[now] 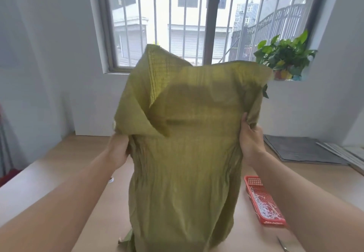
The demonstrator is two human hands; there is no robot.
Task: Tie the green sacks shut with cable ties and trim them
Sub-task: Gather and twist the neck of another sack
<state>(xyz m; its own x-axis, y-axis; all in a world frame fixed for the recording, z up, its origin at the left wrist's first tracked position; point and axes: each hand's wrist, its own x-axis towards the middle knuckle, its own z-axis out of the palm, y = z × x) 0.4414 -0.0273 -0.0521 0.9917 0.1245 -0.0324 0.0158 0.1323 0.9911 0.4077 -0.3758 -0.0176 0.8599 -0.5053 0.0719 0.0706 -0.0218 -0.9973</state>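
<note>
A green woven sack (185, 163) stands upright in front of me on the table, its open top flaring wide above my hands. My left hand (119, 149) grips the sack's left edge below the mouth. My right hand (250, 139) grips the right edge at about the same height. The left flap of the mouth folds over toward the middle. A red basket (253, 181) holding white cable ties (264, 204) lies to the right of the sack. The tips of a pair of scissors (282, 244) show at the bottom right, partly behind my right forearm.
The light wooden table (98, 212) runs under everything. Grey sheets (301, 151) lie at the back right. A potted plant (285, 58) sits on the window sill. A small white object (111, 179) lies by my left forearm.
</note>
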